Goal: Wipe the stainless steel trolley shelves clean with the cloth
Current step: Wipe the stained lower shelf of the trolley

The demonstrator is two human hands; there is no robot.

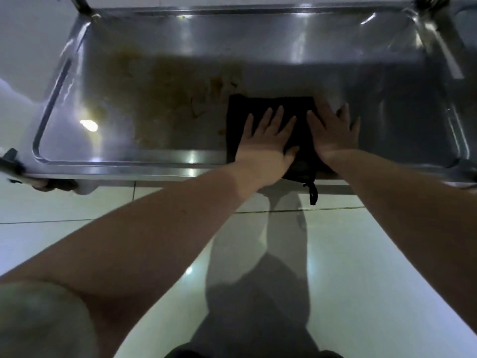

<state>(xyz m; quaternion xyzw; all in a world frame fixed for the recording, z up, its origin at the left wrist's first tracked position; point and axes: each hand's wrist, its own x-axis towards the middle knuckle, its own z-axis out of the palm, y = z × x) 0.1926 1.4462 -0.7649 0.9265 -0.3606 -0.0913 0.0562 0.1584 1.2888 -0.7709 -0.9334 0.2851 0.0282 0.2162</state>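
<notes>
Two spread-fingered hands, left hand [265,136] and right hand [333,133], flatten the black cloth [271,105] at the near edge of the trolley shelf [284,60]; push firmly left through the brown stains [165,81].

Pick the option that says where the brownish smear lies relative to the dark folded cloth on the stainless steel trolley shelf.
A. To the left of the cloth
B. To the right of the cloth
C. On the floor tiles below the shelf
A: the brownish smear spreads over the stainless steel trolley shelf left of the dark folded cloth, on which the left hand lies flat, with the right hand at its right edge.
</notes>
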